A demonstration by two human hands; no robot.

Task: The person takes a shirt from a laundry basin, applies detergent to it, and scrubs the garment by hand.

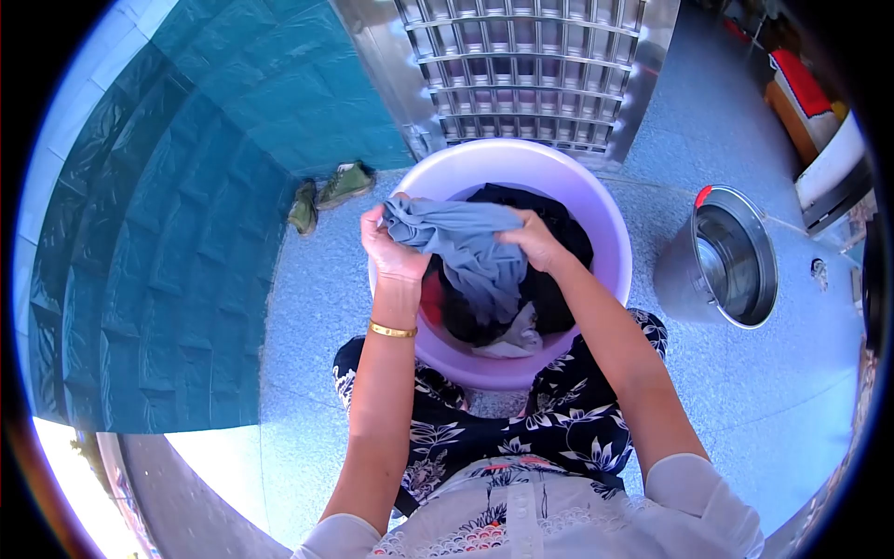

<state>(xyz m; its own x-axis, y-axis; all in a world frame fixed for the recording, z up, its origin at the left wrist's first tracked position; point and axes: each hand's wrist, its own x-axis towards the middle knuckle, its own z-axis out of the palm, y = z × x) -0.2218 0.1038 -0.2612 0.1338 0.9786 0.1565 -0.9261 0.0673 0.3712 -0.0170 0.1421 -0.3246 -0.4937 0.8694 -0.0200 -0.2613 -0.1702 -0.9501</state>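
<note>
A wet-looking blue-grey garment (pixel 466 238) is stretched between my two hands, over a large lilac plastic tub (pixel 610 242). My left hand (pixel 391 244) is closed round its left end, and a gold bangle sits on that wrist. At the garment's right side, my right hand (pixel 535 239) grips the cloth with bent fingers. The lower folds of the garment hang down into the tub. Dark clothes (pixel 559 219) lie in the tub, with a whitish cloth (pixel 517 337) near the front and a bit of red cloth (pixel 431 296) at the left.
A metal bucket (pixel 717 261) stands on the speckled floor to the right. Green shoes (pixel 343 184) rest by the teal-covered wall (pixel 177 233). Behind the tub is a metal grille door (pixel 521 70). My knees in patterned trousers (pixel 596 401) flank the tub's near side.
</note>
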